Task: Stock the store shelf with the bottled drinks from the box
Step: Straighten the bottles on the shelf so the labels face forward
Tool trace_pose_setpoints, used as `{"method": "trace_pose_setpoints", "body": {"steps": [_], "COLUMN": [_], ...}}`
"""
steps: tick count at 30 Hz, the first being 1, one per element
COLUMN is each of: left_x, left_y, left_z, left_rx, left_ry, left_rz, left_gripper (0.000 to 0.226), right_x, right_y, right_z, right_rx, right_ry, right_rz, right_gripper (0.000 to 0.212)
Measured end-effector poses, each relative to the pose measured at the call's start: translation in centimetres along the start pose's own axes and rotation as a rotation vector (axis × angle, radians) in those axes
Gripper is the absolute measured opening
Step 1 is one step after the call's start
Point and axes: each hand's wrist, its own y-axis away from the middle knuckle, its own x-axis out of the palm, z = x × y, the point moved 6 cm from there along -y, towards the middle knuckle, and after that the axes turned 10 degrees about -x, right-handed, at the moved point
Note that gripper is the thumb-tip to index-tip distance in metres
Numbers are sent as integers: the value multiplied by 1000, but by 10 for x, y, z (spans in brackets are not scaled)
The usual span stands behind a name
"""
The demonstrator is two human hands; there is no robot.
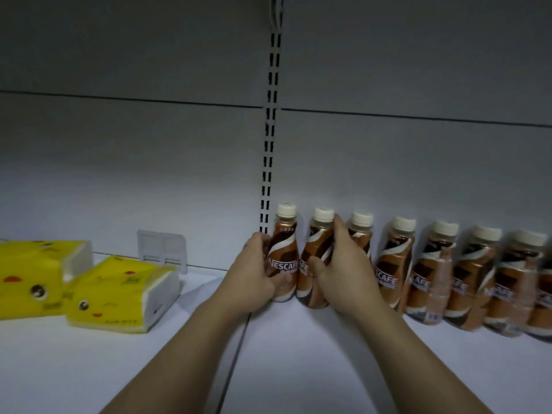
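Left hand (254, 276) gripping glossy bottle (283, 258) (label slightly blurred), right hand (340, 273) likewise

The shelf (298, 369) is white, split by a seam running from its middle down toward 6 o'clock, with a slotted upright (270, 162) rising from the back wall toward 12. Along the back, from the centre out to 3 o'clock, a row of coffee bottles (448, 273) with white caps stands side by side; the two nearest the upright are gripped by hands. At 9 o'clock lie two yellow tissue packs (119, 294), touching one another. Just behind them, toward 10, a clear plastic divider (162, 249) stands upright.
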Motion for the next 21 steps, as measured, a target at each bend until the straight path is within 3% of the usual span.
{"method": "trace_pose_setpoints", "body": {"steps": [5, 8, 15, 17, 19, 21], "left_x": [-1, -1, 18, 23, 25, 25], "left_y": [2, 3, 13, 15, 15, 13], "left_z": [-3, -1, -11, -16, -18, -19], "left_rx": [15, 5, -10, -15, -26, -16], "left_ry": [-15, -13, 69, 74, 68, 38], "left_rz": [-24, -22, 4, -43, -100, -134], "left_gripper": [60, 62, 112, 120, 128, 130], "right_x": [0, 4, 8, -5, -31, -56], "right_y": [1, 4, 10, 11, 12, 13], "right_z": [0, 3, 4, 6, 9, 2], "right_rx": [45, 44, 35, 10, -46, -49], "right_ry": [-4, 123, 104, 62, 86, 65], "right_rz": [-93, -134, -28, -97, -234, -352], "right_gripper": [77, 83, 87, 74, 41, 25]}}
